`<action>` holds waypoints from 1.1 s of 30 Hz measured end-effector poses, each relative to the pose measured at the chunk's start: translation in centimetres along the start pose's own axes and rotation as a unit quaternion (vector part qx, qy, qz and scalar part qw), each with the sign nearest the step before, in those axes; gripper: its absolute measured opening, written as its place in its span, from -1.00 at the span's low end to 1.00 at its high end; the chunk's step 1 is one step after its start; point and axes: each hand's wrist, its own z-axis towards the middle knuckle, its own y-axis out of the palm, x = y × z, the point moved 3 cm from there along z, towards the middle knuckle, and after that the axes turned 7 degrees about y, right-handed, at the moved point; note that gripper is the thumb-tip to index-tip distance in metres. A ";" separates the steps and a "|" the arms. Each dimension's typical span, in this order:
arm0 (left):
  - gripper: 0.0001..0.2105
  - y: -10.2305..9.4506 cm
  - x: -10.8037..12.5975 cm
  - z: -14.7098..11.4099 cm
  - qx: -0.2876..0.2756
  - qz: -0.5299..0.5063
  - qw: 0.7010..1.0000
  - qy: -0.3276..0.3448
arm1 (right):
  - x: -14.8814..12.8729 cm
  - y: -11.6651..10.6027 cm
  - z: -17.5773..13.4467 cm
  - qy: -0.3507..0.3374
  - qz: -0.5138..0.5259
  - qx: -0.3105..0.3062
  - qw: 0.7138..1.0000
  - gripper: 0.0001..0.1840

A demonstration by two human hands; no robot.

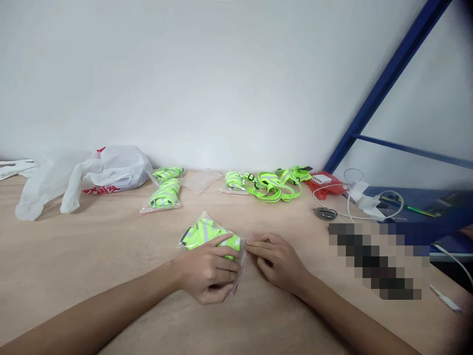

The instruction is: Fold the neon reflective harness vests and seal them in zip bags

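Observation:
A clear zip bag (204, 217) with a folded neon-green reflective strap (199, 235) inside lies on the table in front of me. My left hand (212, 270) rests across its right part, fingers bent over the strap and closed on the bag's open-end side. At the bag's upper right corner, my right hand (279, 261) pinches the plastic edge with thumb and fingertips; the other fingers are curled. A red line runs along the bag's right edge, partly hidden by my left fingers. Whether the seal is closed I cannot tell.
Several bagged green straps (165, 193) stand by the wall, with a flat clear bag (203, 180) beside them. Loose green straps (271, 187) lie further right. White plastic bags (118, 167) are at left; a mouse (325, 213), white cables and a blue metal frame (384, 84) at right.

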 end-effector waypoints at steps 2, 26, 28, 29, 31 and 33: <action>-0.85 0.2 0.1 -0.3 -0.002 -0.002 1.000 0.006 | 0.0 0.0 0.0 -0.004 0.004 0.009 1.000 -0.59; -0.86 -0.1 1.5 -1.4 -0.030 -0.072 0.996 -0.042 | -0.2 -0.1 0.0 -0.012 -0.026 -0.007 1.000 -0.60; -0.86 -0.1 1.5 -1.4 -0.029 -0.073 0.996 -0.047 | -0.3 -0.2 0.0 -0.022 -0.034 -0.007 0.999 -0.61; -0.87 -0.1 1.6 -1.4 -0.027 -0.072 0.996 -0.048 | -0.4 -0.3 0.0 -0.029 -0.037 -0.006 0.999 -0.61; -0.88 -0.1 1.6 -1.3 -0.023 -0.067 0.996 -0.047 | -0.7 -0.4 0.0 -0.054 -0.038 -0.004 0.998 -0.61; -0.89 -0.2 1.6 -1.3 -0.018 -0.060 0.997 -0.043 | -1.2 -0.6 0.1 -0.093 -0.027 -0.005 0.995 -0.62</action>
